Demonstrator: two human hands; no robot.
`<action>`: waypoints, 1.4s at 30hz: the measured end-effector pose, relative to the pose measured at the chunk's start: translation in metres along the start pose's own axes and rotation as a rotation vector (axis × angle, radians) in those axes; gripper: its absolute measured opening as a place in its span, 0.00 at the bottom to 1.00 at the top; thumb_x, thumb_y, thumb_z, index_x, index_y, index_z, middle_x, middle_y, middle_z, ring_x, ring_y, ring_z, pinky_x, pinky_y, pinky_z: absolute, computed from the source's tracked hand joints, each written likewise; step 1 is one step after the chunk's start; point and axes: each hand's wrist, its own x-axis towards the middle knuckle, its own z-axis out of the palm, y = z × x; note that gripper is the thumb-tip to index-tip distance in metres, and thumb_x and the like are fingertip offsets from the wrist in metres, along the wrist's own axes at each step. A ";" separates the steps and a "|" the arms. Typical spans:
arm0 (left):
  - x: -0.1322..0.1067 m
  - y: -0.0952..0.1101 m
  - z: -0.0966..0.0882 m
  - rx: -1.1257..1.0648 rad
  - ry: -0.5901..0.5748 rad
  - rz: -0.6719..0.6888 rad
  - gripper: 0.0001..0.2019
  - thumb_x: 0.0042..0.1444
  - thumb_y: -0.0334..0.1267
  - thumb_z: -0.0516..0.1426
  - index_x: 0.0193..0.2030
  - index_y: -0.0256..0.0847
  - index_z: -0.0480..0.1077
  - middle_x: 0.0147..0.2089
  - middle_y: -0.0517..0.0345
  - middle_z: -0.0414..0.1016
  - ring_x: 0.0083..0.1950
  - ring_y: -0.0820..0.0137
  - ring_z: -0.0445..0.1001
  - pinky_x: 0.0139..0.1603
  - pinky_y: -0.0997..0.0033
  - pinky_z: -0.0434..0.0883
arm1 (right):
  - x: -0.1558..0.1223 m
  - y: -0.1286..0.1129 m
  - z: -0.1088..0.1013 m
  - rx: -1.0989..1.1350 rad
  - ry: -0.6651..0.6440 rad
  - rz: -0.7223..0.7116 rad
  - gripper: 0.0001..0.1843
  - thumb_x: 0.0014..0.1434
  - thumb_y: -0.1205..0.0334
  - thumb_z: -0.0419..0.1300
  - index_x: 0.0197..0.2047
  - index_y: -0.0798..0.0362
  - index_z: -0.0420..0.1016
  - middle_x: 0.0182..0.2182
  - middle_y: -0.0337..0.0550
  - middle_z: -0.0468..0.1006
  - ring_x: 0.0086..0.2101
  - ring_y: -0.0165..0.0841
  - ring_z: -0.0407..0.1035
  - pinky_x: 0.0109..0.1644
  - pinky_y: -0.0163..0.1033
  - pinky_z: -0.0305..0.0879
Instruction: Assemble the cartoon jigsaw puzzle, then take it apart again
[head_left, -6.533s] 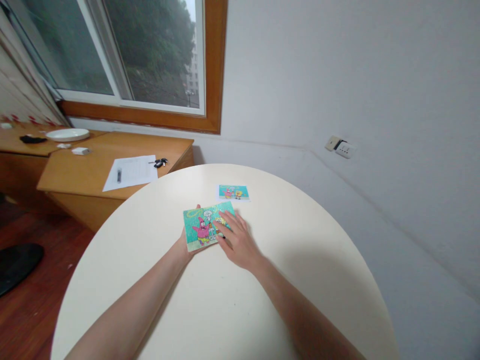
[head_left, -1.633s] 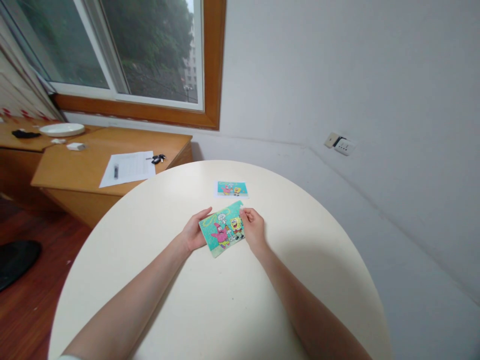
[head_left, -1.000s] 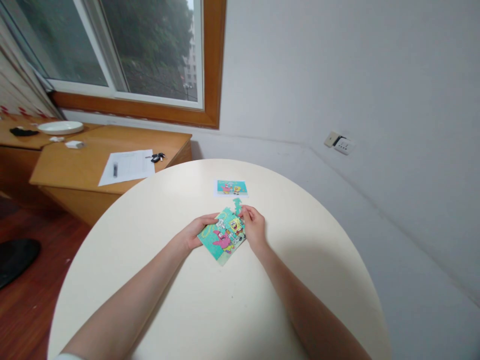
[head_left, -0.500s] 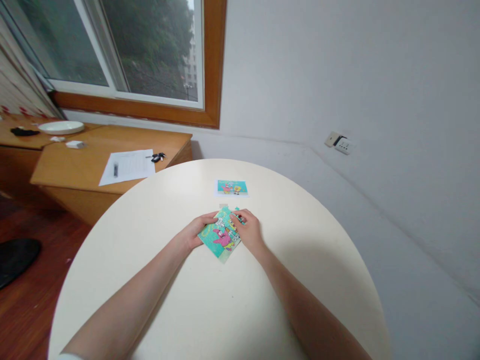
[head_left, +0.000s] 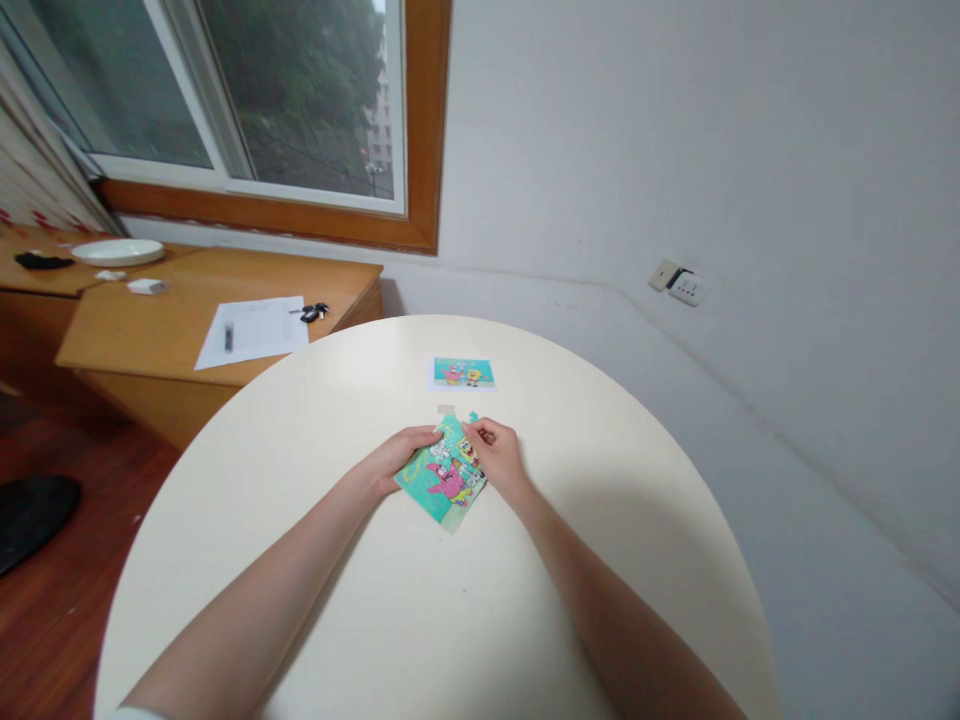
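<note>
One jigsaw puzzle [head_left: 442, 484], head view: we see it over the white table [head_left: 420, 640], gripped between the thumb and fingers of the left hand [head_left: 399, 456]. The right hand [head_left: 498, 452] curls at its upper right edge; whether those fingers pinch anything, we cannot tell.

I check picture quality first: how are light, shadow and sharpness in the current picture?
Head view: pale sheen on the far part of the round table, broad soft shadow at its right; head view again: faint lines on the paper too soft to read, the window uprights leaning, the jigsaw picture fairly clear.
</note>
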 end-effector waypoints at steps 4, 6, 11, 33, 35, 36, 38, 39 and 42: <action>-0.001 -0.002 0.004 0.101 0.034 0.019 0.10 0.49 0.33 0.61 0.36 0.28 0.73 0.31 0.45 0.79 0.29 0.65 0.77 0.36 0.69 0.73 | -0.001 -0.004 -0.002 0.007 -0.059 0.013 0.18 0.44 0.47 0.60 0.18 0.53 0.65 0.15 0.34 0.63 0.19 0.26 0.56 0.23 0.33 0.51; -0.002 -0.003 0.006 0.122 0.033 0.032 0.10 0.48 0.35 0.62 0.35 0.29 0.73 0.30 0.45 0.79 0.28 0.65 0.77 0.35 0.70 0.73 | 0.000 -0.003 -0.003 0.010 -0.068 0.029 0.19 0.44 0.47 0.61 0.17 0.54 0.65 0.15 0.34 0.63 0.19 0.25 0.55 0.23 0.33 0.51; -0.004 -0.002 0.009 0.137 0.045 0.043 0.10 0.46 0.36 0.64 0.33 0.30 0.73 0.29 0.47 0.79 0.27 0.67 0.77 0.34 0.71 0.73 | 0.003 0.002 -0.004 0.011 -0.083 0.065 0.19 0.44 0.46 0.61 0.18 0.54 0.65 0.16 0.34 0.64 0.20 0.25 0.55 0.24 0.33 0.51; -0.002 -0.005 0.011 0.174 0.067 0.072 0.14 0.41 0.40 0.66 0.31 0.32 0.72 0.27 0.51 0.78 0.24 0.69 0.74 0.31 0.71 0.71 | 0.006 0.005 -0.008 -0.022 -0.099 0.043 0.21 0.44 0.43 0.61 0.19 0.54 0.69 0.15 0.35 0.67 0.19 0.27 0.59 0.23 0.34 0.55; -0.001 -0.006 0.010 0.175 0.057 0.071 0.14 0.41 0.40 0.66 0.32 0.32 0.72 0.27 0.50 0.78 0.25 0.68 0.75 0.31 0.71 0.71 | 0.008 0.003 -0.010 0.027 -0.121 0.088 0.21 0.41 0.43 0.63 0.19 0.54 0.70 0.16 0.35 0.68 0.20 0.27 0.60 0.24 0.34 0.55; -0.001 -0.006 0.010 0.176 0.056 0.070 0.14 0.42 0.40 0.66 0.33 0.31 0.73 0.28 0.50 0.78 0.25 0.68 0.75 0.31 0.71 0.71 | 0.008 0.001 -0.011 0.042 -0.130 0.104 0.21 0.40 0.43 0.64 0.19 0.55 0.70 0.16 0.35 0.69 0.20 0.27 0.60 0.24 0.33 0.56; -0.001 -0.006 0.009 0.182 0.056 0.067 0.14 0.42 0.40 0.66 0.33 0.31 0.73 0.28 0.50 0.78 0.25 0.68 0.75 0.32 0.70 0.71 | 0.008 -0.002 -0.012 0.056 -0.153 0.129 0.21 0.39 0.43 0.65 0.19 0.55 0.71 0.16 0.35 0.70 0.20 0.27 0.60 0.24 0.33 0.56; -0.002 -0.006 0.009 0.188 0.055 0.064 0.14 0.43 0.40 0.66 0.33 0.31 0.73 0.28 0.50 0.78 0.25 0.68 0.75 0.32 0.70 0.71 | 0.008 -0.003 -0.013 0.057 -0.164 0.139 0.21 0.39 0.43 0.65 0.19 0.55 0.71 0.17 0.35 0.70 0.20 0.27 0.60 0.24 0.33 0.56; -0.003 -0.005 0.010 0.224 0.043 0.060 0.15 0.42 0.41 0.66 0.33 0.31 0.73 0.28 0.50 0.78 0.26 0.67 0.75 0.33 0.69 0.71 | 0.008 -0.007 -0.012 0.049 -0.206 0.154 0.21 0.40 0.43 0.64 0.20 0.55 0.73 0.17 0.36 0.71 0.21 0.27 0.61 0.24 0.33 0.56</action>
